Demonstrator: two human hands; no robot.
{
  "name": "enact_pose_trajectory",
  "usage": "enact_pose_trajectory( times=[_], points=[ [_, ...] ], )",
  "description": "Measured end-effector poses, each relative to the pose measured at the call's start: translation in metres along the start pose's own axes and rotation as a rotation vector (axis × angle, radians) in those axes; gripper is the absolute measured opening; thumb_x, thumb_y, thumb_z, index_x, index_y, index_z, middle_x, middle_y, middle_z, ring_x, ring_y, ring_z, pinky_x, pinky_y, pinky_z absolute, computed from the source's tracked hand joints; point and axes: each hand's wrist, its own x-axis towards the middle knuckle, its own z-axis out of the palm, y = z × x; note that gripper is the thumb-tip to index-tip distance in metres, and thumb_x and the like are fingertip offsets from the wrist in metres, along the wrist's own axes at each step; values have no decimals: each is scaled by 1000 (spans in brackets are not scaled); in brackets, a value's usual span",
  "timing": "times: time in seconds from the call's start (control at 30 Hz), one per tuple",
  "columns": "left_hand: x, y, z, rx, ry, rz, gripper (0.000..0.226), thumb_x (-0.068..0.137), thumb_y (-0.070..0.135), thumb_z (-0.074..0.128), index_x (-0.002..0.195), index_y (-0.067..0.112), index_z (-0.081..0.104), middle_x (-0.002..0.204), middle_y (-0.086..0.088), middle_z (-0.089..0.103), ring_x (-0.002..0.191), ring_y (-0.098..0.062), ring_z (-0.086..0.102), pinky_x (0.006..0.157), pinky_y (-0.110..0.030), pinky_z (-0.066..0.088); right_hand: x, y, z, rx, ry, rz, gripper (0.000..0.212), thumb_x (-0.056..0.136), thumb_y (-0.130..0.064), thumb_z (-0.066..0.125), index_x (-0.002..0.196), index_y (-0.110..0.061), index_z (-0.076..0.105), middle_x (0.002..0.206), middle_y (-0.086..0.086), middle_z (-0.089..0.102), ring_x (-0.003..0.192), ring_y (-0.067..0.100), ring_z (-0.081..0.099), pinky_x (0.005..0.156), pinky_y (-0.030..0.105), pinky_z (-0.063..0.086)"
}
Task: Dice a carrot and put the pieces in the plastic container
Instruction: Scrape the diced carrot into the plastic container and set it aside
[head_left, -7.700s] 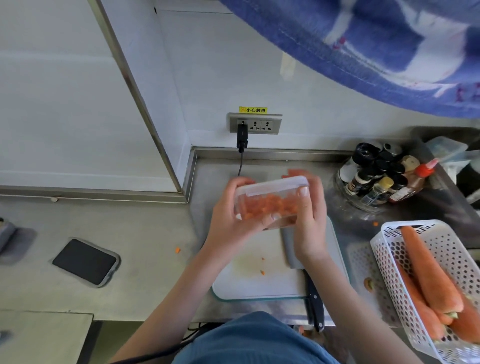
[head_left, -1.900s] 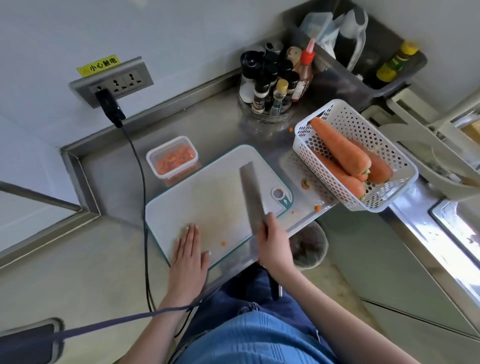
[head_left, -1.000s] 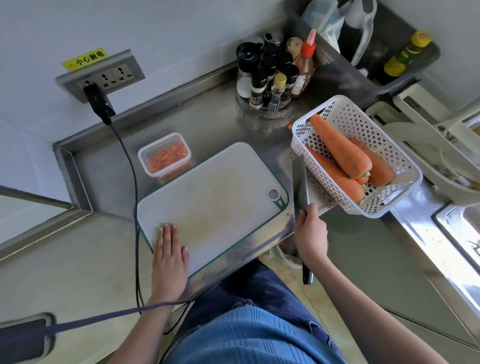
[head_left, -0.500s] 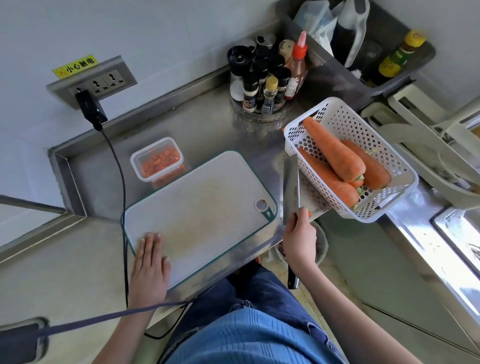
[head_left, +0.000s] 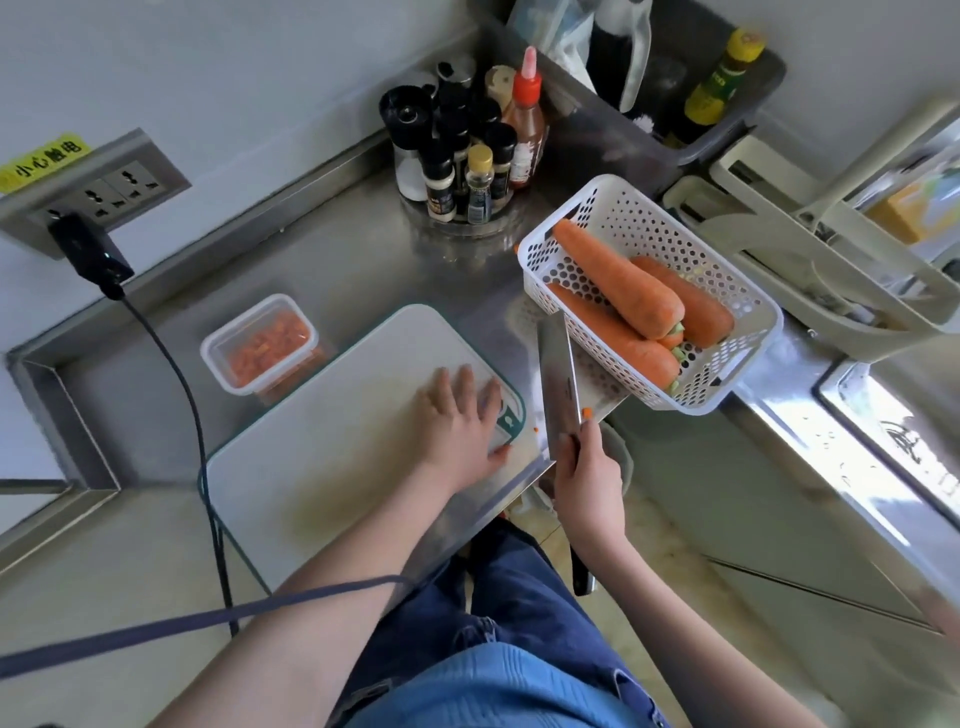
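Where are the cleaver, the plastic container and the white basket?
cleaver (head_left: 557, 384), head view, flat of the blade
plastic container (head_left: 258, 344), head view, on its clear lid
white basket (head_left: 644, 213), head view, perforated back wall

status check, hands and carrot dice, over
Left hand flat on cutting board. Right hand grips knife. Diced carrot in container. Nothing blocking.

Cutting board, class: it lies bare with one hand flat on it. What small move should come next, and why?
Probably the left hand reaches to the basket for a carrot: the cutting board holds nothing to cut, the container already has dice, and the right hand holds the knife.
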Motion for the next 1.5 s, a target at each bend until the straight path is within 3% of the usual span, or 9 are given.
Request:
enact_pose_trajectory(
  times=[0.2, 0.3, 0.4, 0.47, 0.67, 0.8, 1.07, 1.27, 1.5],
  points=[
    [7, 22, -4, 15, -62, 88, 66, 95, 28, 32, 145, 5, -5, 146, -39, 13, 125, -63, 25, 100, -65, 27, -10, -5, 4, 48, 29, 39, 27, 100, -32, 34, 114, -10, 39, 69, 6, 59, 62, 29, 62, 55, 46, 53],
    [4, 9, -13, -27, -11, 80, 84, 91, 50, 43, 149, 12, -6, 154, -22, 8, 137, -44, 19, 107, -58, 24, -12, -3, 7, 74, 43, 58, 26, 100, -33, 34, 116, -12, 39, 69, 5, 60, 61, 27, 65, 56, 49, 55],
    [16, -20, -23, -35, -7, 240, 105, 77, 72, 46, 149, 18, -9, 158, -1, -7, 144, -21, -10, 108, -63, -4, -17, -4, 7, 76, 57, 64, 10, 100, -32, 35, 101, -22, 34, 69, 6, 59, 60, 28, 64, 55, 51, 54],
    [26, -33, -28, -18, -50, 292, 111, 70, 78, 48, 150, 19, -2, 158, 3, -4, 144, -14, -10, 108, -64, -8, -20, -5, 4, 74, 80, 68, 13, 100, -29, 36, 90, -22, 31, 69, 6, 58, 60, 31, 61, 55, 51, 54],
    [32, -21, -42, 36, 28, 387, 100, 64, 69, 59, 137, 8, 26, 137, -8, 32, 131, -25, 25, 113, -58, -4, -23, -6, 3, 74, 96, 89, 21, 100, -29, 36, 81, -22, 29, 69, 7, 58, 61, 33, 59, 53, 45, 51],
    [31, -32, -53, 67, 81, 331, 96, 59, 77, 55, 125, 10, 36, 126, -8, 41, 119, -28, 37, 110, -59, 5, -20, -7, 7, 62, 88, 62, 18, 101, -28, 37, 88, -19, 29, 65, 5, 54, 57, 28, 50, 47, 33, 35],
    [1, -65, -42, -264, 520, 409, 62, 52, 61, 56, 88, 11, 52, 90, -3, 50, 91, -26, 45, 105, -48, 27, -8, -35, 44, 130, 6, 22, 21, 101, -27, 39, 89, -10, 35, 73, 14, 56, 63, 36, 53, 53, 38, 38],
    [-2, -67, -36, -271, 518, 438, 61, 52, 59, 56, 91, 12, 56, 91, -4, 51, 93, -25, 45, 104, -47, 27, -5, -32, 65, 108, -89, 13, 19, 101, -26, 38, 89, -13, 33, 79, 15, 57, 68, 36, 53, 55, 37, 36],
    [2, -55, -27, -210, 376, 419, 59, 53, 60, 51, 88, 12, 51, 90, -4, 48, 90, -27, 47, 101, -44, 27, -11, 5, 24, 76, 61, 177, 20, 102, -29, 35, 89, -13, 33, 77, 9, 57, 66, 32, 51, 56, 35, 36]
  ],
)
